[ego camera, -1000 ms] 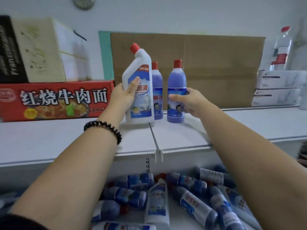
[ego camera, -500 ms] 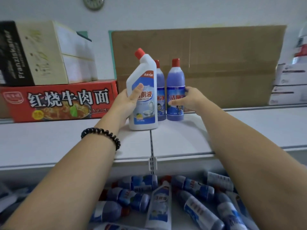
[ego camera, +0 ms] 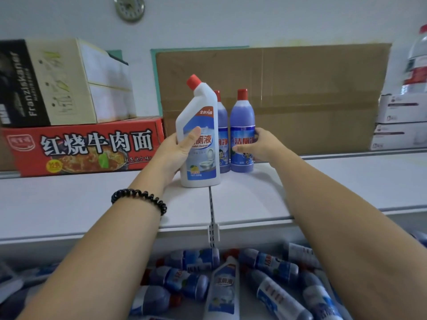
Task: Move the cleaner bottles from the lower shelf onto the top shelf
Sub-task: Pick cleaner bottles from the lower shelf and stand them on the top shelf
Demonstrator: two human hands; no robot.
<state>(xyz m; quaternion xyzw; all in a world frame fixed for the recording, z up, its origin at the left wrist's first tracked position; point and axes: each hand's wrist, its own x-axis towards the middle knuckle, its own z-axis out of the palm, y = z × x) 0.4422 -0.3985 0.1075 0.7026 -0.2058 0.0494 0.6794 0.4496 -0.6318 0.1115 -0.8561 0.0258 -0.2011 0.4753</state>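
Gripping white bottle, purple bottle, seemingly mid-shelf

Light level: bright, even, soft indoor light across the frame.
Source: out of view; diffuse, from above.
Colour: cool, slightly bluish cast on the wall.
Shadows: faint grey patches on the top shelf beside the bases of the white cleaner bottle and the blue bottle; lower-shelf bottles at 6 o'clock lie in dimmer shade.
Focus: centre sharpest; both upright labels legible.
Blur: water bottle at 3 o'clock smeared; lower-shelf bottles soft.
Distortion: wide-angle; shelf front bows, red carton at 9 o'clock leans.
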